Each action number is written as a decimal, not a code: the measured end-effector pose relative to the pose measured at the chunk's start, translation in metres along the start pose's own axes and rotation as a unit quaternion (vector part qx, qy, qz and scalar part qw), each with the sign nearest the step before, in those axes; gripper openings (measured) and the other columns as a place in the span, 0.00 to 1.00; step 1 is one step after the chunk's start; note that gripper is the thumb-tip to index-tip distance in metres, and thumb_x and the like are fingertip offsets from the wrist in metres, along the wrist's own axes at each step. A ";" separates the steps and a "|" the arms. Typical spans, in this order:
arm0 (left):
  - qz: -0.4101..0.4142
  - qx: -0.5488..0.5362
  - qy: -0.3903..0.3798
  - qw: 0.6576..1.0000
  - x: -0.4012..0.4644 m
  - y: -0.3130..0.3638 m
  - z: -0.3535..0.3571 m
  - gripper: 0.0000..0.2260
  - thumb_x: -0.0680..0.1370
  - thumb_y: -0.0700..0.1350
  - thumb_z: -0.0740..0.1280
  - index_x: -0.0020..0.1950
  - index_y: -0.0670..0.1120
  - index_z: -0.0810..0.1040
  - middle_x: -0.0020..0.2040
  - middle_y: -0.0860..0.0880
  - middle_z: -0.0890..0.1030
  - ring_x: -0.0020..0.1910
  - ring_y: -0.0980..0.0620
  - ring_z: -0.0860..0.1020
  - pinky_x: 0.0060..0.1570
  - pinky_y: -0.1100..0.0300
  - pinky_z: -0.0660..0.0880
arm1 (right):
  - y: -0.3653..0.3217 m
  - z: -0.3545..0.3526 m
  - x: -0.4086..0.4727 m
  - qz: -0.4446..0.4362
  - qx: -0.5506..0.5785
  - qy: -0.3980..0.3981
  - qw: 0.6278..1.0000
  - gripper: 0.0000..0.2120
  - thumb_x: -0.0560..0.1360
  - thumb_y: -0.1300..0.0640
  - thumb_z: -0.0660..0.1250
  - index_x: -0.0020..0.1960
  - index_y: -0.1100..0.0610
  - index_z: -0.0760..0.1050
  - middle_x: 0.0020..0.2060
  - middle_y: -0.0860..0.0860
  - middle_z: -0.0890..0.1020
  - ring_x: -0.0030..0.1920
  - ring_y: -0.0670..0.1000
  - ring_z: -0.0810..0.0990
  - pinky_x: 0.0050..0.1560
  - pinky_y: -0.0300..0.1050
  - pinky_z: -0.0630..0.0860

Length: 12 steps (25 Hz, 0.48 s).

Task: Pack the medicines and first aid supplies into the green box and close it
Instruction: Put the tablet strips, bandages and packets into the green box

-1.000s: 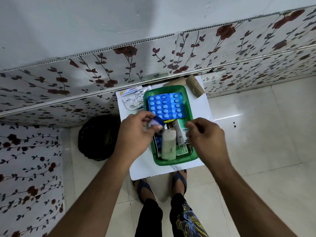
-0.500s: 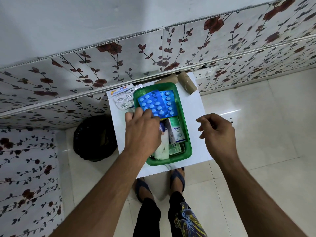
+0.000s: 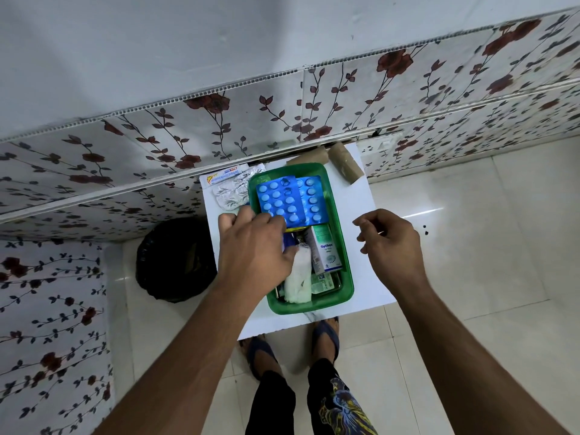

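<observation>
Evidently light and bendy, the blue blister strips (image 3: 284, 200) want edge grips; left hand (image 3: 255, 246) presses into the green box (image 3: 340, 277), grasp unclear; right hand (image 3: 390, 243) hovers loosely curled, empty.

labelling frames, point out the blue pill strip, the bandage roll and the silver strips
blue pill strip (image 3: 279, 199), head view, blister face
bandage roll (image 3: 299, 279), head view, white middle
silver strips (image 3: 230, 193), head view, foil face

Even, cool indoor light fills the scene, with soft, faint shadows. A bright streak of glare lies on the glossy floor tiles (image 3: 420, 211). Wide-angle distortion bends the wall trim (image 3: 125, 189) near the frame edges. Focus is fairly sharp throughout.
</observation>
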<state>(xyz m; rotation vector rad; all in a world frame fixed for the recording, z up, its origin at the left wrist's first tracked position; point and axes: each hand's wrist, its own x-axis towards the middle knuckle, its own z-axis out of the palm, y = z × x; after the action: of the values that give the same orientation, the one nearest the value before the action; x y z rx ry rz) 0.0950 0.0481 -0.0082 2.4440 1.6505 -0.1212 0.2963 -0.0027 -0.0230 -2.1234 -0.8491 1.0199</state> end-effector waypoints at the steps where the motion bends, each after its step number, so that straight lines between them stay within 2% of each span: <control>1: -0.013 -0.030 0.021 0.999 0.001 -0.004 -0.004 0.12 0.71 0.60 0.65 0.43 0.52 0.78 0.40 0.56 0.80 0.47 0.48 0.73 0.47 0.51 0.58 | -0.003 0.001 0.005 -0.005 -0.004 0.003 1.000 0.08 0.77 0.57 0.64 0.46 0.51 0.82 0.36 0.46 0.83 0.36 0.50 0.82 0.39 0.44 0.77; 4: -0.067 -0.141 0.066 0.986 0.011 -0.020 -0.016 0.05 0.74 0.52 0.66 0.44 0.53 0.78 0.42 0.56 0.82 0.48 0.48 0.74 0.49 0.53 0.60 | -0.012 0.009 0.037 -0.036 -0.047 0.034 0.998 0.07 0.75 0.58 0.65 0.50 0.51 0.81 0.42 0.47 0.83 0.40 0.52 0.82 0.41 0.44 0.77; 7: -0.097 -0.196 0.086 0.972 0.029 -0.032 -0.020 0.02 0.75 0.47 0.68 0.45 0.52 0.80 0.44 0.56 0.83 0.49 0.48 0.75 0.50 0.54 0.60 | -0.019 0.024 0.091 -0.066 -0.133 0.065 0.987 0.13 0.76 0.52 0.65 0.60 0.52 0.78 0.53 0.53 0.82 0.51 0.55 0.81 0.51 0.47 0.77; 9: -0.098 -0.208 0.092 0.969 0.038 -0.038 -0.017 0.02 0.75 0.46 0.69 0.45 0.52 0.80 0.44 0.56 0.82 0.48 0.49 0.75 0.51 0.54 0.62 | -0.019 0.034 0.122 -0.062 -0.197 0.045 0.977 0.19 0.77 0.46 0.65 0.64 0.53 0.76 0.57 0.57 0.79 0.57 0.58 0.79 0.56 0.50 0.76; 12: -0.103 -0.214 0.088 0.967 0.045 -0.044 -0.008 0.02 0.74 0.46 0.69 0.45 0.52 0.80 0.43 0.57 0.82 0.47 0.50 0.75 0.51 0.53 0.63 | -0.014 0.046 0.141 -0.065 -0.284 0.006 0.957 0.21 0.74 0.45 0.69 0.63 0.54 0.75 0.56 0.58 0.77 0.57 0.61 0.78 0.54 0.52 0.76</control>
<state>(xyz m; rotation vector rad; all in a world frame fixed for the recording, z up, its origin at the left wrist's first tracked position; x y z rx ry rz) 0.0709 0.1062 -0.0125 2.0064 1.7759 0.3938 0.3239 0.1249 -0.0947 -2.4884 -1.3861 0.7501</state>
